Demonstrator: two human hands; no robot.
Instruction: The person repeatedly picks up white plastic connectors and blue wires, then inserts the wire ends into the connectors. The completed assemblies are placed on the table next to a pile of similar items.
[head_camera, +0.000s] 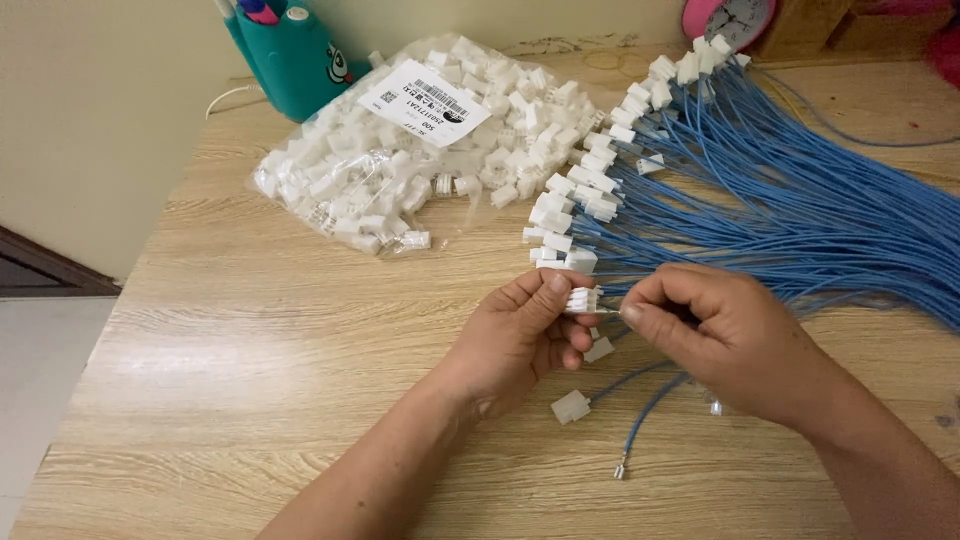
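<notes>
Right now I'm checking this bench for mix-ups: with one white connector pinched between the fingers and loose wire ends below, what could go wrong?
1. The left hand pinches the small white connector by its edges only; it might slip as the right hand pushes in a wire.
2. The loose blue wire with its bare metal tip lies under the wrists and could get snagged.
3. The open bag of connectors may spill pieces.

Matt wood-grain table (250, 330), glossy clear plastic bag (330, 190), white plastic connector (581, 299), blue smooth-sheathed wires (800, 210).
</notes>
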